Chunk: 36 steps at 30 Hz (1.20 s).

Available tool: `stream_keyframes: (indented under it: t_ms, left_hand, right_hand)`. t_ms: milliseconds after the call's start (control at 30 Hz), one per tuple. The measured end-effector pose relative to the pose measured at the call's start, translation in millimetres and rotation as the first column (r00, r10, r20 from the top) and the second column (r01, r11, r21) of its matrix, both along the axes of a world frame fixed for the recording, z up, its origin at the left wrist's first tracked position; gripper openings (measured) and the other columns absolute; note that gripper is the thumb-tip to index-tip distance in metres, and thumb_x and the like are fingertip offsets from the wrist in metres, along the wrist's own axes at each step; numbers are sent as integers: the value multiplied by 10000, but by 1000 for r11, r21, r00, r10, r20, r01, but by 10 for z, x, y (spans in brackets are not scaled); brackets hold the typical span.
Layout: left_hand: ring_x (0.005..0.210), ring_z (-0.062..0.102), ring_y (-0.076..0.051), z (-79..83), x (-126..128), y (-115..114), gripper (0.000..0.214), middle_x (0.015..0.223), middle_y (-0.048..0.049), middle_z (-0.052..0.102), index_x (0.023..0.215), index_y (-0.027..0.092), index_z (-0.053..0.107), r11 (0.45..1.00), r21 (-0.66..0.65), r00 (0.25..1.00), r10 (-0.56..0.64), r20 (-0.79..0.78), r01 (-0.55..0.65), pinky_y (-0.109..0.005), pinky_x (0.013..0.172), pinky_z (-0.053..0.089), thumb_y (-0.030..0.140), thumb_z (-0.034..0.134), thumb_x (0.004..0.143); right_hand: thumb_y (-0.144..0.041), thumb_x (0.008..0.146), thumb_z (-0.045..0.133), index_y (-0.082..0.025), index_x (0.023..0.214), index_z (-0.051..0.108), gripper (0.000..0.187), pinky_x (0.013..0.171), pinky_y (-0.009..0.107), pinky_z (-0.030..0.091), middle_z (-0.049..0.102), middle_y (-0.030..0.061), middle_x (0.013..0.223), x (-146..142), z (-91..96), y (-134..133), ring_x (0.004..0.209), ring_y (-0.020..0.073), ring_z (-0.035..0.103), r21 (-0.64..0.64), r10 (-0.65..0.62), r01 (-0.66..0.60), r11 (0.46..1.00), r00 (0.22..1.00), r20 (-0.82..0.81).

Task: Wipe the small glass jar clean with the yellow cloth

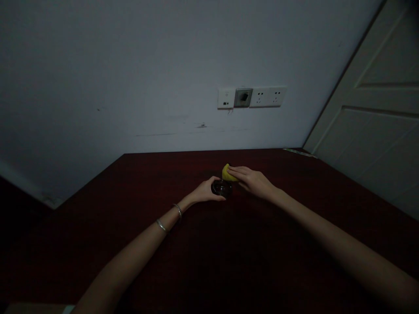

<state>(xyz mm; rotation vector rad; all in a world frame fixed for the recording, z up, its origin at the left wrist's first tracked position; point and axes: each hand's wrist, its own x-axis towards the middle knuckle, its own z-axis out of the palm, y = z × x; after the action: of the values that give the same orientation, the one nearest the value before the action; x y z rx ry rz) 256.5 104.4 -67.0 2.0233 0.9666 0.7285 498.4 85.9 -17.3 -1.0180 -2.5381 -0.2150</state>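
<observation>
The left hand [209, 190] grasps the round dark vessel [221, 188], its thumb curving along the near side and its fingers along the far side. The vessel is located over the middle of the dark red tabletop [157, 174], between the two hands; whether its base rests on the surface cannot be told in the low light. The right hand [250, 178] grips the yellow piece [229, 173] (cloth or sponge; the texture is too dim to tell), with extended fingers laid over it. The yellow piece is positioned just beside the far right rim of the vessel; contact between the two cannot be confirmed.

Two silver-coloured bracelets [161, 225] encircle the left forearm, spaced apart. Behind the tabletop stands a pale wall [147, 65] with dark scuff marks. A row of outlet plates [267, 97] is mounted on it, right of centre. A panelled door [376, 135] stands at the right. A thin strip [298, 152] lies at the tabletop's far right corner.
</observation>
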Motion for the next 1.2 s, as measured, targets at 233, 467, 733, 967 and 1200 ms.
stream_keyframes:
  t_ms: [233, 467, 733, 967, 1200]
  left_hand:
    - [988, 607, -234, 25, 10, -26, 708, 1083, -87, 642, 1153, 168, 502, 999, 42, 999, 32, -23, -31, -367, 868, 469, 398, 813, 560]
    - [1006, 609, -230, 57, 28, -47, 697, 1075, -71, 649, 1159, 190, 509, 999, 5, 999, 39, -5, -39, -365, 884, 465, 356, 818, 557]
    - [996, 614, -241, 28, 25, -34, 738, 1083, -86, 648, 1176, 176, 488, 999, 15, 998, 48, -26, -48, -372, 872, 469, 381, 818, 548]
    - [993, 615, -237, 43, 9, -49, 694, 1084, -79, 645, 1155, 184, 501, 999, 47, 999, 27, -45, -24, -363, 867, 474, 408, 805, 574]
    - [1027, 603, -248, 37, 7, -24, 702, 1121, -92, 637, 1163, 180, 498, 996, 86, 997, 31, -71, -25, -368, 889, 466, 423, 800, 578]
  right_hand:
    - [-5, 796, 440, -122, 1385, 425, 600, 1050, 474, 419, 483, 177, 1388, -35, -259, -128, 1295, 261, 449, -91, 93, -103, 991, 990, -104]
    - [24, 713, 412, -186, 1344, 485, 669, 1051, 465, 425, 548, 117, 1342, -133, -256, -568, 1258, 251, 495, -176, 71, -117, 977, 966, -250]
    - [-35, 700, 479, -169, 1364, 443, 679, 995, 423, 467, 601, 123, 1265, -63, 47, -429, 1135, 246, 595, -238, -146, 51, 970, 903, -403]
    - [64, 713, 409, -200, 1461, 266, 806, 1101, 455, 336, 229, 129, 1543, -121, -89, -87, 1398, 239, 266, -126, 133, -138, 982, 990, -43]
    - [125, 667, 430, -137, 1480, 181, 890, 1133, 446, 279, 232, 171, 1529, -160, -220, -71, 1419, 224, 177, -145, 159, -140, 980, 979, 131]
